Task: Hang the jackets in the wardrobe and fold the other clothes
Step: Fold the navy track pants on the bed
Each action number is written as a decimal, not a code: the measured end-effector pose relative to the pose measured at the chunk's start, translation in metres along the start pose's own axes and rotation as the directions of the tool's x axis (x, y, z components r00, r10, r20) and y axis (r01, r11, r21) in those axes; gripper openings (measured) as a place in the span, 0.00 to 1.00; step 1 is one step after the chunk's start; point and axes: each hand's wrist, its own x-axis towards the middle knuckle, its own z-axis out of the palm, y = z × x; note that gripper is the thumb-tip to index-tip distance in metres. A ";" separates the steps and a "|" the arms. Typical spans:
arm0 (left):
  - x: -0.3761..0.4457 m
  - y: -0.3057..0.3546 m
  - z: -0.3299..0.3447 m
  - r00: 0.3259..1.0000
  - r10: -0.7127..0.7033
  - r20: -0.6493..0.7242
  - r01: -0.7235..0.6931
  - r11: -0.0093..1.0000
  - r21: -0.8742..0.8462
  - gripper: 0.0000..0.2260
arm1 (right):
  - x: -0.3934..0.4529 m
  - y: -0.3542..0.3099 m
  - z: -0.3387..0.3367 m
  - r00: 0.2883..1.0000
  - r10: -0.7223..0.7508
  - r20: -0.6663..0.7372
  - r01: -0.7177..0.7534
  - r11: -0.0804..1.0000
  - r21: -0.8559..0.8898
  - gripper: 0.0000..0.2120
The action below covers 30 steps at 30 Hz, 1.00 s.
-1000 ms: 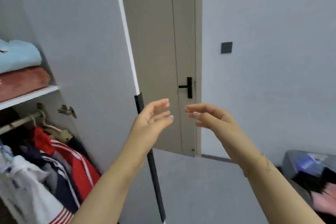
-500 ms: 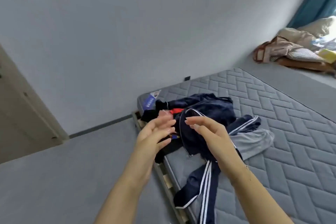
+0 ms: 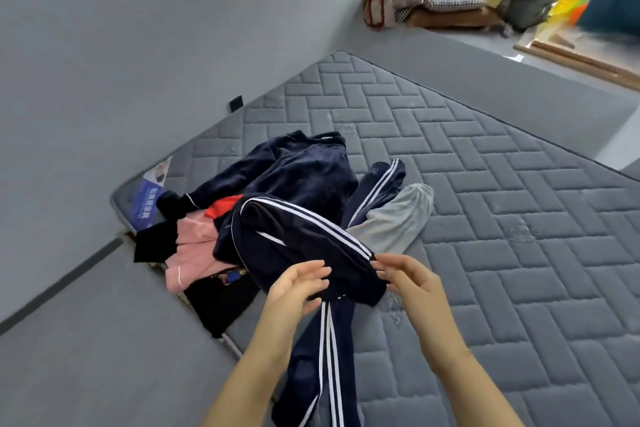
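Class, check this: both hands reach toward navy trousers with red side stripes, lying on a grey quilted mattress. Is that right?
Not quite. The head view shows the navy trousers have white side stripes, not red. The rest holds: the left hand and right hand reach toward them on the grey quilted mattress.

Navy trousers (image 3: 304,239), white side stripes; pink garment (image 3: 194,253); grey garment (image 3: 394,222); grey herringbone-quilted mattress (image 3: 519,218).

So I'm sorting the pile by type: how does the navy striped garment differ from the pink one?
The navy striped garment carries white side stripes; the pink garment is plain apart from one small white mark. The navy one lies atop the pile, trailing off the mattress edge; the pink one sits bunched under darker clothes. Both hands reach the navy one, neither the pink. Both are unfolded.
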 end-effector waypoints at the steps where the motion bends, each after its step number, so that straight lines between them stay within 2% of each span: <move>1: 0.017 -0.003 -0.001 1.000 -0.027 0.014 0.027 0.999 0.028 0.11 | 0.009 0.006 0.001 1.000 0.018 -0.018 -0.018 1.000 0.003 0.12; 9: 0.126 -0.051 -0.002 0.986 -0.163 0.031 0.160 0.982 0.098 0.12 | 0.077 0.060 -0.007 0.988 0.154 -0.004 -0.154 0.982 -0.105 0.11; 16: 0.184 -0.151 0.000 0.950 -0.274 -0.148 0.282 0.959 0.032 0.11 | 0.145 0.147 -0.014 0.974 0.201 0.102 -0.139 0.893 -0.429 0.13; 18: 0.201 -0.182 0.002 0.927 -0.289 -0.240 0.299 0.954 0.005 0.10 | 0.170 0.179 -0.014 0.972 0.152 0.179 -0.021 0.815 -0.579 0.14; 20: 0.218 -0.213 0.005 0.882 -0.315 -0.351 0.321 0.946 -0.044 0.10 | 0.199 0.210 -0.015 0.968 0.058 0.246 0.163 0.600 -0.783 0.20; 21: 0.227 -0.228 0.007 0.850 -0.335 -0.407 0.332 0.940 -0.080 0.13 | 0.214 0.223 -0.015 0.970 0.006 0.245 0.209 0.501 -0.840 0.25; 22: 0.237 -0.242 0.009 0.816 -0.355 -0.456 0.341 0.933 -0.115 0.18 | 0.228 0.235 -0.014 0.974 -0.030 0.224 0.212 0.465 -0.860 0.29; 24: 0.257 -0.270 0.015 0.755 -0.390 -0.527 0.344 0.920 -0.188 0.28 | 0.255 0.264 -0.010 0.976 -0.042 0.212 0.207 0.476 -0.855 0.35; 26: 0.274 -0.293 0.021 0.754 -0.372 -0.541 0.297 0.928 -0.224 0.32 | 0.273 0.293 -0.005 0.974 -0.032 0.226 0.213 0.486 -0.848 0.38; 28: 0.286 -0.313 0.027 0.779 -0.312 -0.544 0.231 0.949 -0.213 0.32 | 0.282 0.318 -0.003 0.973 -0.081 0.218 0.230 0.486 -0.843 0.36; 30: 0.293 -0.332 0.028 0.773 -0.228 -0.592 0.163 0.973 -0.161 0.26 | 0.290 0.338 -0.004 0.959 -0.201 0.200 0.274 0.483 -0.832 0.33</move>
